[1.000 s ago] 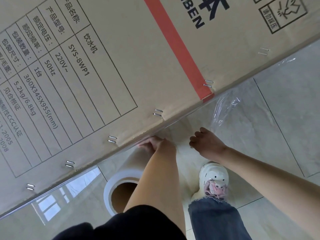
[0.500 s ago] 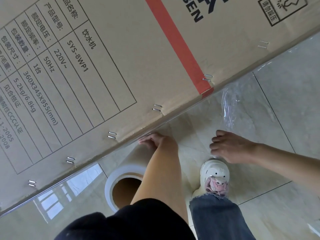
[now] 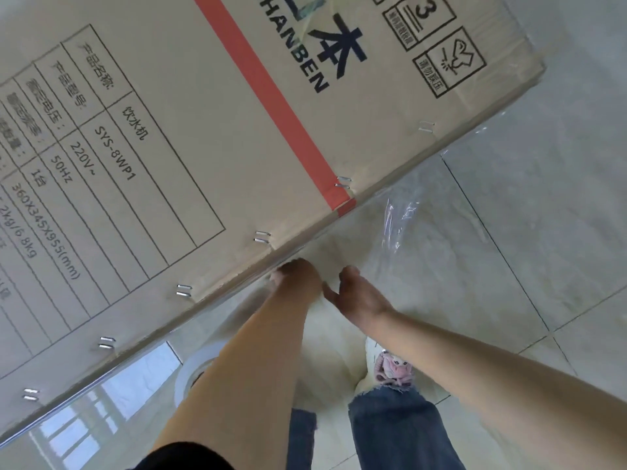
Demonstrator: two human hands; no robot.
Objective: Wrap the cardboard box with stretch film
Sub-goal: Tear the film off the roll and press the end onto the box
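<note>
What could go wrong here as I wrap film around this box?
The stretch film hangs loose and crinkled off the cardboard box edge, so it may bunch and stick to itself. The film roll sits low behind the left hand's forearm, near the shoe, and could snag. The right hand seems to grip nothing.

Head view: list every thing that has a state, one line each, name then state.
cardboard box: closed, stapled along its edge, lower edge under film.
stretch film: partly unrolled, crumpled loose over the floor.
film roll: on end, mostly hidden behind the left forearm.
left hand: at the box edge, grip unclear.
right hand: fingers relaxed, holding nothing.
</note>
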